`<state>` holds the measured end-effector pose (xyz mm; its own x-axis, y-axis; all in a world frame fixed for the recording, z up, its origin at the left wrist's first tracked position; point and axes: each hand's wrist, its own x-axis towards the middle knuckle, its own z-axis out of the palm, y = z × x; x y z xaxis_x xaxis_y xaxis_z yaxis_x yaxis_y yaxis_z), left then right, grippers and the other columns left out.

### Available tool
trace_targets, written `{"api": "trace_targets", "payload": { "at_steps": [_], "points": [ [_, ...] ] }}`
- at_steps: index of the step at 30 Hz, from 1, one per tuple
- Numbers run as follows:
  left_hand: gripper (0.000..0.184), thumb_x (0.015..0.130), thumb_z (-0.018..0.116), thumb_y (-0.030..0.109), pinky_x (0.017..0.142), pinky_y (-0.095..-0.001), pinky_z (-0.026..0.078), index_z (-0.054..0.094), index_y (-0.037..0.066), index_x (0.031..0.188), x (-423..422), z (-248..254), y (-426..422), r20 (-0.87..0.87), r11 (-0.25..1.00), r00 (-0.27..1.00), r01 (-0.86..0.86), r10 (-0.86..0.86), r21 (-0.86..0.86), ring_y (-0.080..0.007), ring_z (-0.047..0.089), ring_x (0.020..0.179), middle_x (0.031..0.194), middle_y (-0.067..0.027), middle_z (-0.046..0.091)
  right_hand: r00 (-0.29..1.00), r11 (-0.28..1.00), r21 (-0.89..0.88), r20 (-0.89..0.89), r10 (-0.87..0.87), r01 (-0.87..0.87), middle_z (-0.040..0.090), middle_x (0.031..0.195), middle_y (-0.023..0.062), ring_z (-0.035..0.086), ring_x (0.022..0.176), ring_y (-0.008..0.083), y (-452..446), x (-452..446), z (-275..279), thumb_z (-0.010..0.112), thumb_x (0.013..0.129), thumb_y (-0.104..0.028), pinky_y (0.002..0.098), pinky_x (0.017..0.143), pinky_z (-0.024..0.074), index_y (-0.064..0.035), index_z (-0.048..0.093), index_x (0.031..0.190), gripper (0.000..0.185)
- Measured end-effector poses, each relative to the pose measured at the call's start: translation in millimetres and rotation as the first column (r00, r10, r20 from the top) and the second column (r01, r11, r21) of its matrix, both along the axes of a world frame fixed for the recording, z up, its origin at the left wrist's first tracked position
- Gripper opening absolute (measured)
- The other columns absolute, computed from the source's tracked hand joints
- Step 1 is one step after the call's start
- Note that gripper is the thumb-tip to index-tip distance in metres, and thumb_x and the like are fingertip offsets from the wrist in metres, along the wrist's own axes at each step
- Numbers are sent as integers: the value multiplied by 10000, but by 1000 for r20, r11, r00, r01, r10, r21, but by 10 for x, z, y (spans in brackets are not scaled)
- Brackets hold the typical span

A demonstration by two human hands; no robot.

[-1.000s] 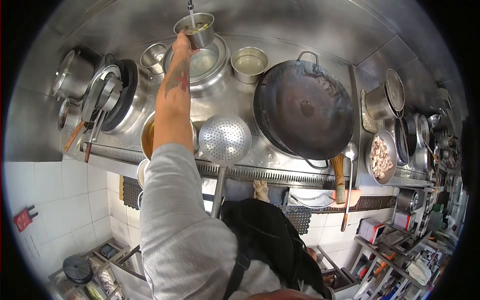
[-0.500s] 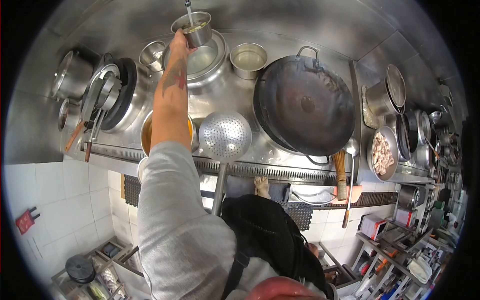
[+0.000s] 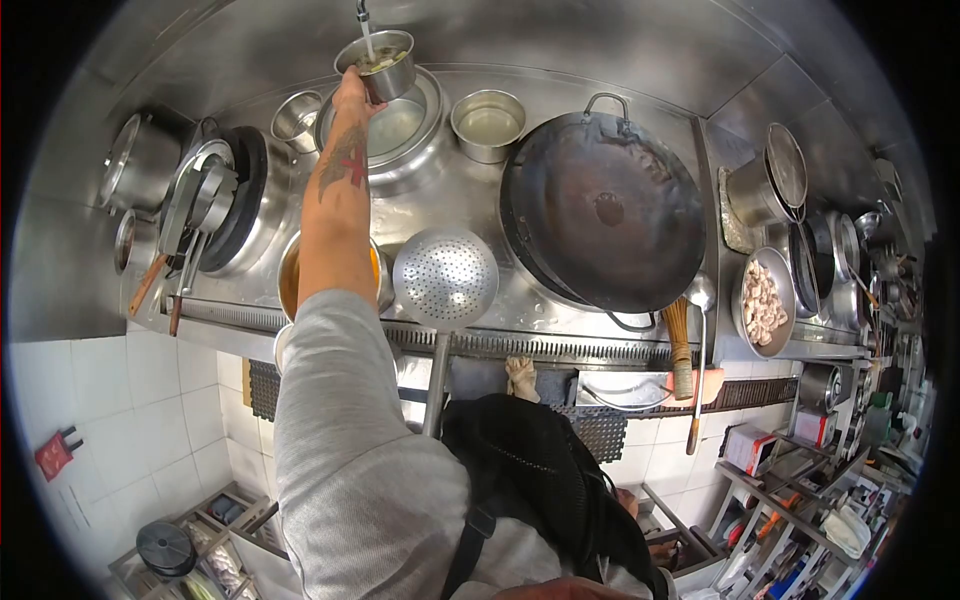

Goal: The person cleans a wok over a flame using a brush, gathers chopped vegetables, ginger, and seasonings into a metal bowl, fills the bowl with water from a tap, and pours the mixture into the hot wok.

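Observation:
At the back of the steel counter, my left hand (image 3: pixel 354 92) grips a small round metal pot (image 3: pixel 376 70) by its near left side. Pale green-yellow pieces lie in liquid inside it, and water runs in from a thin tap (image 3: pixel 363 12). The pot is above a wide metal basin (image 3: pixel 405 130) that holds water. A patch of skin (image 3: pixel 627 502) shows at the right edge of the black cloth on my body; it may be part of my right hand, whose fingers are hidden.
A perforated ladle (image 3: pixel 445 278) lies near the front edge, left of a large dark wok (image 3: pixel 605 210). A brush (image 3: pixel 679 350) and long ladle (image 3: pixel 702 295) hang over the edge. Further right is a pan of pale chunks (image 3: pixel 762 305). A water-filled container (image 3: pixel 488 125) stands behind.
My left hand and the pot have shifted slightly left in view, along with the tap and the counter. The hand keeps its hold under the running water.

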<state>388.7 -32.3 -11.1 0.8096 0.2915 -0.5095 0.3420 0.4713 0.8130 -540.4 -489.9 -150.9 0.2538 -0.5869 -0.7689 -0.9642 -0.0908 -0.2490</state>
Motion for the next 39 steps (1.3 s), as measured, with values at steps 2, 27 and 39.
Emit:
{"api": "trace_targets", "payload": {
  "at_steps": [2,27,39],
  "points": [
    [679,844,612,317,1016,-688,415,356,65,1420,-19,19,-29,0,1000,1000,-9,9,-1,-411,476,1219,1318,-166,413,1000,1000,-4,-8,10,-10,728,839,131,675,595,204,2,-10,-7,619,946,-241,315,475,527,26,666,1150,339],
    [730,841,707,374,802,-605,581,472,-99,1345,-102,45,-100,73,989,994,-93,85,118,-448,629,1070,1352,-271,500,958,960,-125,114,264,-250,680,688,80,627,506,175,96,-83,150,591,935,-262,314,430,501,-47,701,913,242],
    [680,839,684,380,834,-621,545,496,-55,1327,34,-124,-6,83,998,996,3,-8,60,-468,630,1021,1269,-285,542,994,1000,26,111,7,-10,678,707,66,635,535,184,-22,-321,-199,622,907,-250,316,439,507,-28,694,1004,252]
  ]
}}
